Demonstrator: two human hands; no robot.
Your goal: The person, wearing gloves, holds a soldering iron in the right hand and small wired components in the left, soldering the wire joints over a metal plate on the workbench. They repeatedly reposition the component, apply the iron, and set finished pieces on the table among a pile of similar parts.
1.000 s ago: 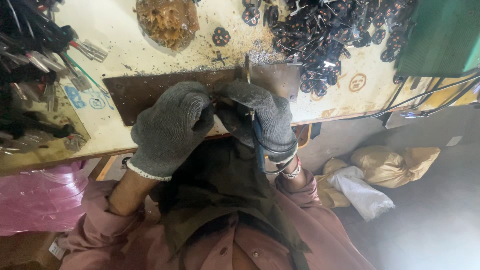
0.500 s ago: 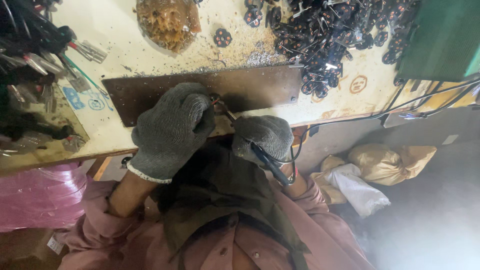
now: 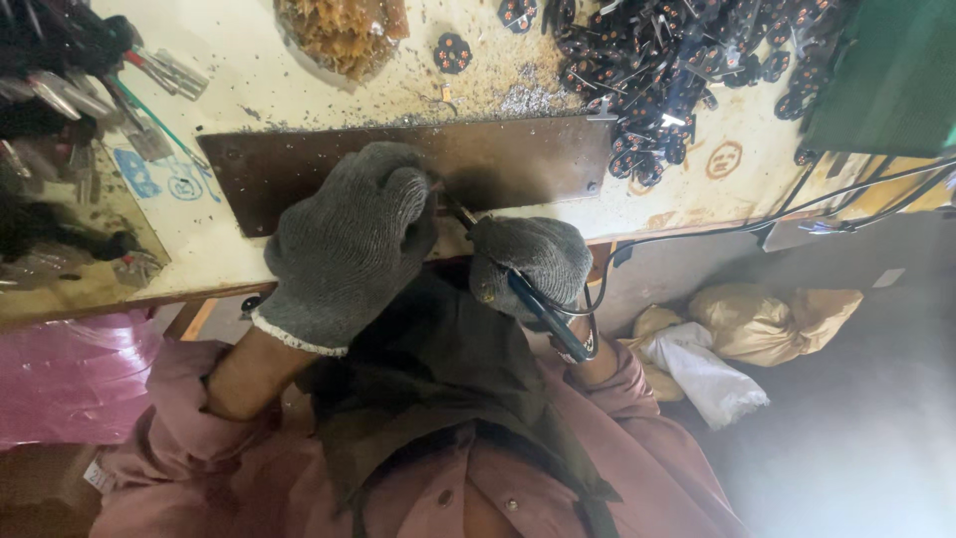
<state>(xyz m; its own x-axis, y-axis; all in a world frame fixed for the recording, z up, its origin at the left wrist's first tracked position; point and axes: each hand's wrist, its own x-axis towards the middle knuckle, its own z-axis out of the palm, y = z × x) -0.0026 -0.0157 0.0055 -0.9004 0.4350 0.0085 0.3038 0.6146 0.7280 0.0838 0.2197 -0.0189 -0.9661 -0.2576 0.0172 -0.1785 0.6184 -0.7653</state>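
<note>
My left hand, in a grey knit glove, is closed over a small part at the near edge of a dark brown metal plate; the part itself is hidden by the fingers. My right hand, also gloved, grips a thin dark pen-like tool with a cable trailing from its back end. The tool's tip points up-left toward the fingers of my left hand, just at the bench's front edge.
The pale worktop carries a heap of small dark round parts at the back right, a brownish pile at the back, tools at the left. Cables run off the right edge. Bags lie on the floor.
My right hand has drawn back from over the plate toward my body, to the bench's front edge, still holding the tool. My left hand stays in place on the plate.
</note>
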